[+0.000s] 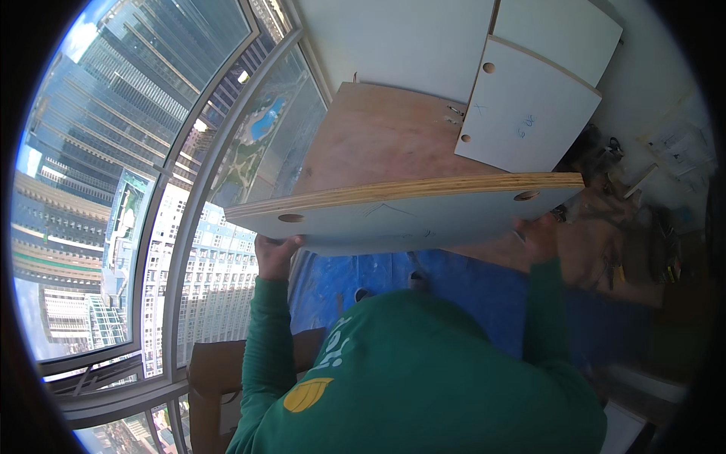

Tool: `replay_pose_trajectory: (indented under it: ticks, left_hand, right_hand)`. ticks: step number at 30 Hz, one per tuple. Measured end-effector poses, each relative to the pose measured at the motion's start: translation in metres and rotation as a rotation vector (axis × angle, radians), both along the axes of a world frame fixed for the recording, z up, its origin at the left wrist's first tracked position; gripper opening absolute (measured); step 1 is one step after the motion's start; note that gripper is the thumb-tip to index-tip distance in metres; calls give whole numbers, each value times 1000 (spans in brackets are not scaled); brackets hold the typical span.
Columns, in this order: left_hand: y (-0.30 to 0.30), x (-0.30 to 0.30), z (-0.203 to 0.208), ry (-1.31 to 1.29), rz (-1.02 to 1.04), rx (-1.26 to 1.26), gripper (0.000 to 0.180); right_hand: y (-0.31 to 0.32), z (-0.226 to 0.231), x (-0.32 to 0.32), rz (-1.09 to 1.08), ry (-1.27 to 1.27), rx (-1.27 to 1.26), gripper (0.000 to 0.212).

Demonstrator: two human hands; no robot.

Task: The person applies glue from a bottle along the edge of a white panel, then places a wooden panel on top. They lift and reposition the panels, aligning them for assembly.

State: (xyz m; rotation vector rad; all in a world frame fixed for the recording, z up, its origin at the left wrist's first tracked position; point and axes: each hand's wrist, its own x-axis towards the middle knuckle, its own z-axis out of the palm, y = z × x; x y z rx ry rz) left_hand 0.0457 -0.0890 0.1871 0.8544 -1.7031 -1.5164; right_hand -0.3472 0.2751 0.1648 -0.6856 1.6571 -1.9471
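I hold a white-faced plywood cabinet door panel crosswise in front of me, its layered edge upward. Two round hinge holes and some pencil marks show on its white side. At its left end my left hand is closed on the panel, thumb against the white face. My right hand grips the opposite end, its fingers partly hidden and a little blurred. Beyond the panel lies a bare brown board.
Another white panel with round holes leans at the back right, below a further white panel. Tall windows run along the left. Blue sheeting covers the floor. Tools lie at right; a cardboard box stands lower left.
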Motion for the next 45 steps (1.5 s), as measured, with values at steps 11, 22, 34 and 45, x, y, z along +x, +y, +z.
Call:
replay_pose_trajectory:
  ticks: [11,22,34,45]
  left_hand:
    - [39,-18,-6,-75,85,-4,48]
    - [54,-33,-2,-32,20,92,46]
    - [56,-20,-19,-176,40,110,40]
    - [54,6,-54,-180,98,124,40]
  right_hand:
    - [16,-27,-46,119,-53,36,43]
    - [39,-63,-63,119,91,287,40]
    - [45,-38,-43,217,-38,266,34]
    - [45,-31,-21,225,-204,238,37]
